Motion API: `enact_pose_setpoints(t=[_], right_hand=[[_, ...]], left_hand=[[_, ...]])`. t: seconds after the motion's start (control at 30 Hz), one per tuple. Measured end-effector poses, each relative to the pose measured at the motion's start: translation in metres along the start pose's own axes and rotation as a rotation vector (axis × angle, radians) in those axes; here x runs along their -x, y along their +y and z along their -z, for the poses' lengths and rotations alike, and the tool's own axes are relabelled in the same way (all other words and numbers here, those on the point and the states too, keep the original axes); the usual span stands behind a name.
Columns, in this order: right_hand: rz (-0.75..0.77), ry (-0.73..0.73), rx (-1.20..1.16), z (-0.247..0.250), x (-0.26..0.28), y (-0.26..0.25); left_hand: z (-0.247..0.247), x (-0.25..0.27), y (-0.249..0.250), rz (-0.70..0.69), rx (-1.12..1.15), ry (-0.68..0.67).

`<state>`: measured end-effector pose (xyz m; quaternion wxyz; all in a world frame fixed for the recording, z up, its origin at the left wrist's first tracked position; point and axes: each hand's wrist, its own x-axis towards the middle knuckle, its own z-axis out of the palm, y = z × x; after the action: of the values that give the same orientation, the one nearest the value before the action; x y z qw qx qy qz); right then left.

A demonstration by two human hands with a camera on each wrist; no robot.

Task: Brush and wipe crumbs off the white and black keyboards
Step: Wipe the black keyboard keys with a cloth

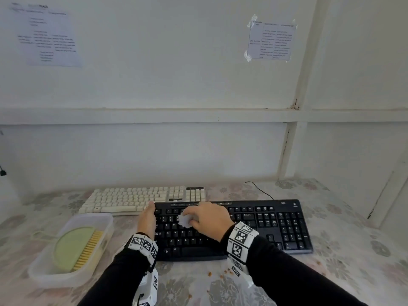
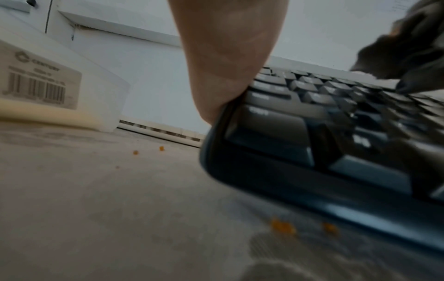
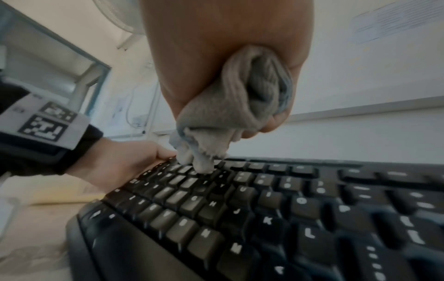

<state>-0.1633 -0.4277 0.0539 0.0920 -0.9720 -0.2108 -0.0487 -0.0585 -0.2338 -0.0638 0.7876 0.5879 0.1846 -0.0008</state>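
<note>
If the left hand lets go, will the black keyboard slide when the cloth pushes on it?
Probably a little: the black keyboard looks thin and light. The left hand grips its edge. It looks rigid, unlike the floppy cloth.

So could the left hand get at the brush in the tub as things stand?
Probably yes: the left hand holds the black keyboard's left edge, beside the open tub; the brush lies uncovered, but the hand must let go first.
</note>
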Motion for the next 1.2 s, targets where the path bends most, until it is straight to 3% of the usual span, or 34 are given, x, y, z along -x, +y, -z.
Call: enact_pose_setpoints(t=[0.1,0.33,0.43,0.53,0.67,0.83,1.0,1.2], right_hand=[[-0.057,-0.006,0.037,0.002,0.004,0.012],[-0.398,-0.088,0.108,0.032,0.034,0.074],[-0.509,-0.047,0.159,0.040,0.041,0.087],[-0.456,0.051,0.129,0.039,0.036,0.077],[-0.245,0.104,0.026,0.034,0.016,0.032],[-0.026,0.116,-0.018,0.012,-0.018,-0.029],[-0.002,0.043,0.004,-0.009,-0.052,-0.061],[-0.082,0.035,0.043,-0.003,-0.048,-0.042]], left_hand=[[0.001,0.000,0.000,0.001,-0.014,0.001],[0.002,0.000,-0.001,-0.018,-0.034,-0.002],[0.002,0.000,-0.001,-0.020,-0.027,0.011],[0.002,0.001,0.000,0.003,-0.016,0.008],[0.005,-0.006,-0.006,0.043,0.009,-0.001],[0.023,-0.062,-0.042,0.080,0.027,-0.027],[0.007,0.005,0.000,0.020,-0.025,-0.082],[0.006,-0.006,-0.007,0.058,0.050,-0.075]])
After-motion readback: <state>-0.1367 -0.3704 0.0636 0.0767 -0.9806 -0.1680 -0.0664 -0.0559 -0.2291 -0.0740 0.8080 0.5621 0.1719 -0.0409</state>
